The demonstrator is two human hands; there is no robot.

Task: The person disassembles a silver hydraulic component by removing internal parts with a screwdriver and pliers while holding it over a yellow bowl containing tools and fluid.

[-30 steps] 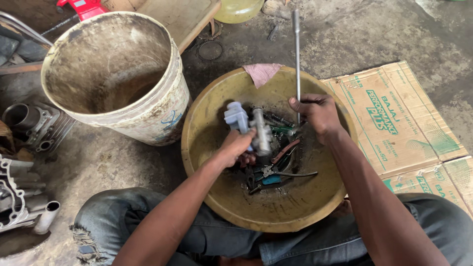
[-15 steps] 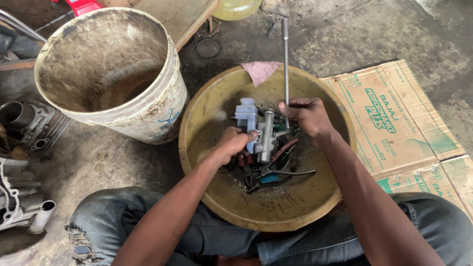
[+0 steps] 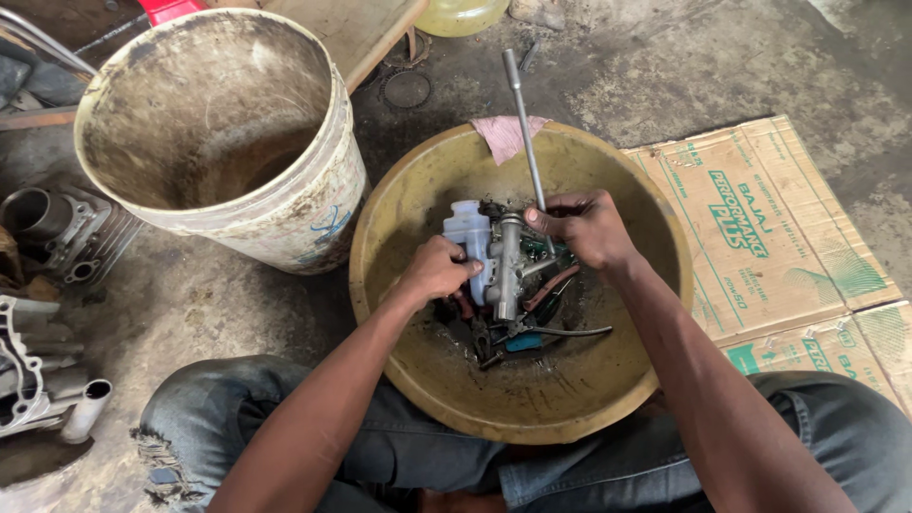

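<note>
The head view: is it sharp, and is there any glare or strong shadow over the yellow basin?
In the head view the light is soft and even, with no glare; the yellow basin is sharp, with only faint shadow under the left hand and right hand; the metal part and long wrench show no motion blur; the bucket leans slightly outward from wide-lens distortion.

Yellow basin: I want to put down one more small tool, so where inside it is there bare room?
The near part of the yellow basin, between the tool heap and the rim by the knees, is bare, as is the far left wall. The middle is crowded: left hand on the metal part, right hand on the long wrench.
</note>
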